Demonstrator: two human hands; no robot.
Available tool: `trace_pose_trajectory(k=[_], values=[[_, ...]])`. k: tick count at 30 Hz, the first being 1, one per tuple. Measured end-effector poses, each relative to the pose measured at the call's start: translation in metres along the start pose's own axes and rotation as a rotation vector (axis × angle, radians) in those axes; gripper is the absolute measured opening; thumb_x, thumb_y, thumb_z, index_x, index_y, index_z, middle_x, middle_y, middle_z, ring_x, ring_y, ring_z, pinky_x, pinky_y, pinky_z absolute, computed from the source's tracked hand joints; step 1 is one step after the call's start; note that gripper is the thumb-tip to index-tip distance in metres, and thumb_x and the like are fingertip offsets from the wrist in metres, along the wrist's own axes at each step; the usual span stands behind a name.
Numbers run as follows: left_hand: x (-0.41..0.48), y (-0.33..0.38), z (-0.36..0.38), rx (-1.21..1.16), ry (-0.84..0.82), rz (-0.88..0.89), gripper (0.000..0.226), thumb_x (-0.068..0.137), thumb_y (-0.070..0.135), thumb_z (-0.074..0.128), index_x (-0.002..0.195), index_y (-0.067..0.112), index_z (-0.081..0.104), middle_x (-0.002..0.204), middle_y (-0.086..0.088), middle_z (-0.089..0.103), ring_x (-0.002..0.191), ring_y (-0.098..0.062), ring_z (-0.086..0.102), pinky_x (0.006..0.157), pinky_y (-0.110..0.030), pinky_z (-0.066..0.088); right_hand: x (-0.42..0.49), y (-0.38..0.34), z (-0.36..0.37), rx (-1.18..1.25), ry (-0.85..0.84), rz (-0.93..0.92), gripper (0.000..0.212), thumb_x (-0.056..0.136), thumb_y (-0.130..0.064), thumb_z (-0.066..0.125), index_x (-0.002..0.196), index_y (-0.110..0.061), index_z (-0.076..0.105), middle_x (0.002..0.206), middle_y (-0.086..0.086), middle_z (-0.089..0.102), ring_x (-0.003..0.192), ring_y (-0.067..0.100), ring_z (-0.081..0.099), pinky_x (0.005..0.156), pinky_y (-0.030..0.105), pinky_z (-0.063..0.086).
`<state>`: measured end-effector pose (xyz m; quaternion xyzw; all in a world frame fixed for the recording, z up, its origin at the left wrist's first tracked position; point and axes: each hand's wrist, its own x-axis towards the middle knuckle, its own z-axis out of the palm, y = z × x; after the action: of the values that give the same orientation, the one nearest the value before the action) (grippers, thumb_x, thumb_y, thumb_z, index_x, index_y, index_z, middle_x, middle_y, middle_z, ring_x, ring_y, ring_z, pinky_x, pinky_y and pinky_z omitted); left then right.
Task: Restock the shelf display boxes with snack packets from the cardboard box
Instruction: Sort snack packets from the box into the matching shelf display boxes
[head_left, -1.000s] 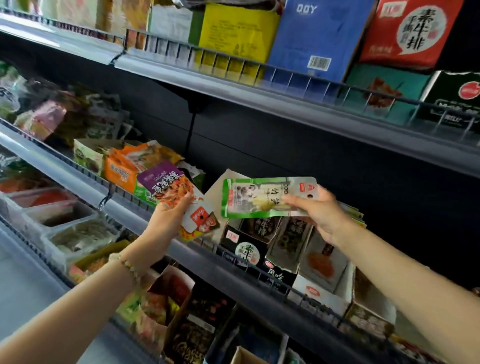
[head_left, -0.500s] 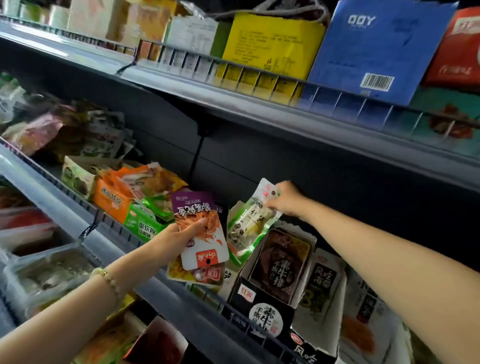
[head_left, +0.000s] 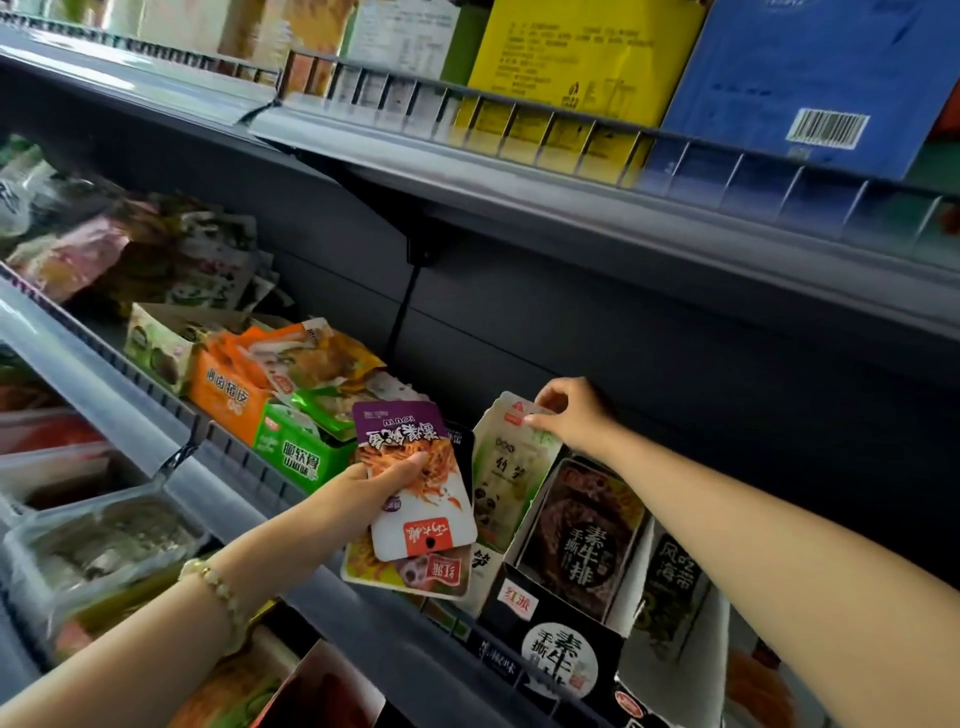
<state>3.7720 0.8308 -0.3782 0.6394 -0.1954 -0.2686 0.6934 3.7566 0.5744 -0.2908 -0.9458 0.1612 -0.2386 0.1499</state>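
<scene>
- Green-and-white plastic snack packet (head_left: 511, 467) stands in its display box, top pinched by the right hand (head_left: 569, 413).
- Left hand (head_left: 371, 488) grips purple-topped packets (head_left: 415, 483).

Dark back panel (head_left: 597, 332), grey metal shelves (head_left: 545, 208)

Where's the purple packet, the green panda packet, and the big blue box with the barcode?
Purple-topped plastic snack packet (head_left: 439, 470): head view, on its orange picture, mid-packet.
Green-and-white panda snack packet (head_left: 511, 467): head view, on its pale middle.
Big blue cardboard box (head_left: 810, 62): head view, on its plain blue face.
</scene>
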Motion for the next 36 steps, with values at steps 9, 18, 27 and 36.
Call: trace_pose_trajectory(k=[9,18,27,36], values=[[-0.02,0.008,0.001,-0.111,0.065,0.068,0.027,0.091,0.038,0.057,0.091,0.012,0.063,0.07,-0.004,0.075,0.056,-0.017,0.071,0.057,-0.028,0.057,-0.049,-0.03,-0.013,0.171,0.186,-0.105,0.02,0.086,-0.026,0.068,0.099,-0.028,0.052,0.113,-0.007,0.049,0.104,0.009,0.048,0.082,0.022,0.038],[-0.09,0.023,0.06,-0.295,0.082,0.236,0.023,0.082,0.035,0.067,0.101,0.022,0.066,0.088,-0.003,0.076,0.079,-0.023,0.074,0.07,-0.035,0.059,-0.193,-0.079,-0.036,0.848,-0.314,0.179,0.044,0.078,-0.038,0.072,0.112,-0.017,0.056,0.109,0.002,0.069,0.096,0.014,0.068,0.071,0.017,0.054],[-0.137,0.019,0.15,-0.21,-0.048,0.169,0.042,0.072,0.051,0.067,0.102,0.022,0.065,0.088,-0.005,0.076,0.079,-0.023,0.074,0.071,-0.037,0.058,-0.277,-0.012,-0.098,1.021,-0.211,0.448,0.027,0.078,-0.024,0.073,0.098,-0.008,0.066,0.097,0.012,0.073,0.086,0.023,0.07,0.083,0.037,0.058],[-0.17,0.01,0.255,-0.234,-0.127,-0.023,0.047,0.082,0.048,0.068,0.111,0.011,0.063,0.093,-0.011,0.075,0.076,-0.028,0.074,0.063,-0.039,0.059,-0.37,0.071,-0.189,1.035,-0.079,0.616,0.017,0.083,-0.015,0.07,0.097,-0.006,0.069,0.082,0.008,0.074,0.066,0.012,0.07,0.064,0.025,0.059]])
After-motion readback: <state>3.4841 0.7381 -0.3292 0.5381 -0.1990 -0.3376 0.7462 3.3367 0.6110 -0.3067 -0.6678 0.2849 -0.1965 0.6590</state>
